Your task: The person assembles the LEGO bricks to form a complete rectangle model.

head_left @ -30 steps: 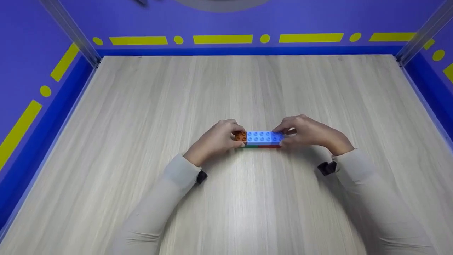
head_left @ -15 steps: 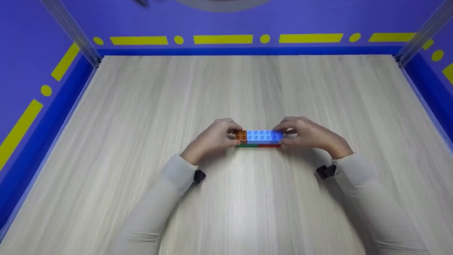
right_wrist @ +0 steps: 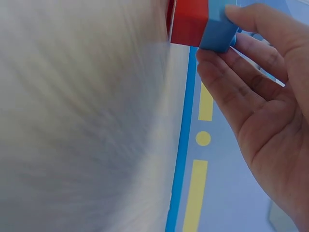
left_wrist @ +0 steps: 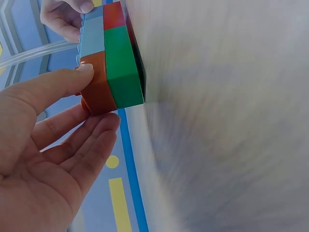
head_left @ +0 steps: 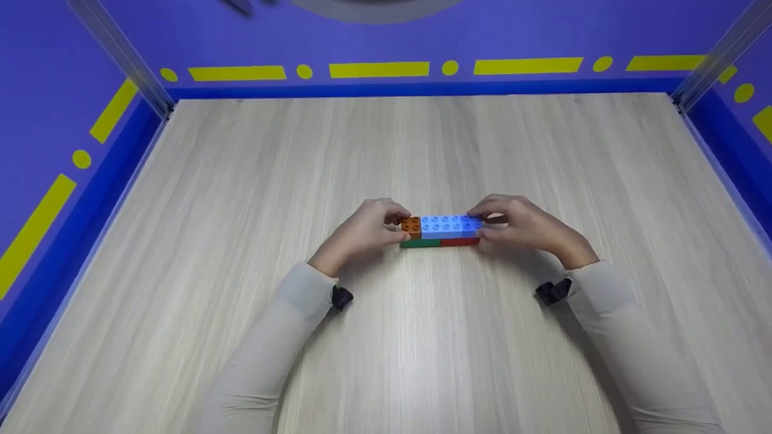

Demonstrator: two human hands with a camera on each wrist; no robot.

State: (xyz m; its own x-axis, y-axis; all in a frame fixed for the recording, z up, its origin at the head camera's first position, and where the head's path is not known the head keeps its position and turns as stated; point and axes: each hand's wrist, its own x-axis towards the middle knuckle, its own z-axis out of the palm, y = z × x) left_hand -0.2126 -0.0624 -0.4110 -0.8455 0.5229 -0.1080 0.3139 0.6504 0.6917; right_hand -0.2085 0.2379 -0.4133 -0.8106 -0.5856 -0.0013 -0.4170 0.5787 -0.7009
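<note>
A two-layer row of toy building bricks lies across between my hands. In its top layer are an orange-brown brick (head_left: 411,226) at the left end, a light blue brick (head_left: 441,225) in the middle and a darker blue brick (head_left: 470,226) at the right end. Beneath them show a green brick (left_wrist: 123,67) and a red brick (right_wrist: 189,24). My left hand (head_left: 360,232) pinches the orange-brown brick, thumb on its near side. At the other end my right hand (head_left: 523,228) pinches the blue brick. Fingers partly cover both ends.
The bricks are over a pale wood-grain table (head_left: 386,337). A purple-blue wall (head_left: 386,45) with yellow dashes and dots rises along the back, and similar walls stand at the sides. Each wrist wears a small black camera (head_left: 341,298).
The brick row and both hands have moved slightly away from the body, and more of the green and red bricks shows. The left thumb has slid a little leftward on the end brick.
</note>
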